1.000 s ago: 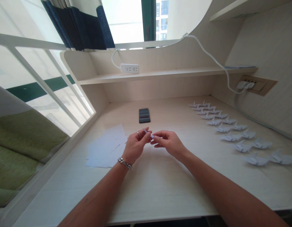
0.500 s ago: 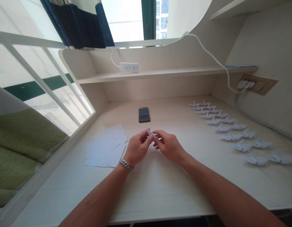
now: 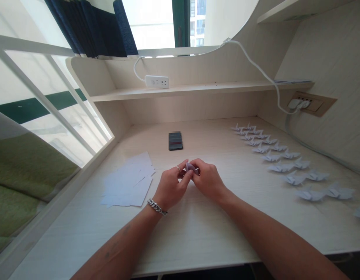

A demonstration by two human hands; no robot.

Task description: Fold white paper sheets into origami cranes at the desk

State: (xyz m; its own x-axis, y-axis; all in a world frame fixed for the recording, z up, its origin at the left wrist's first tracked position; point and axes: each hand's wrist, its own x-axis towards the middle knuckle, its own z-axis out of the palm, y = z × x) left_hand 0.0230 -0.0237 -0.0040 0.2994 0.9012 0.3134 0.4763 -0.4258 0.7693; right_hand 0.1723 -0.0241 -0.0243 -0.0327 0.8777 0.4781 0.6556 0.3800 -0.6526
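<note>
Between my two hands is a small piece of folded paper (image 3: 192,168), bent into a curve and partly covered by fingers. My left hand (image 3: 173,182), with a ring and a chain bracelet, pinches it from the left with thumb and fingers. From the other side my right hand (image 3: 208,178) grips it, its fingertips close against those of the left. Left of my hands lies a loose stack of white paper sheets (image 3: 125,184). Over to the right, several folded paper cranes (image 3: 280,166) stand in two slanting rows on the desk.
A dark phone-like object (image 3: 175,141) with a blurred screen lies beyond my hands on the pale desk (image 3: 197,233). On the shelf above sits a white power strip (image 3: 157,81). A white cable (image 3: 263,70) runs down to a wall socket (image 3: 314,104) at right.
The folded paper, a straight point before, is now bent over between my fingers. My right hand has closed in nearer to the left. The view has shifted slightly.
</note>
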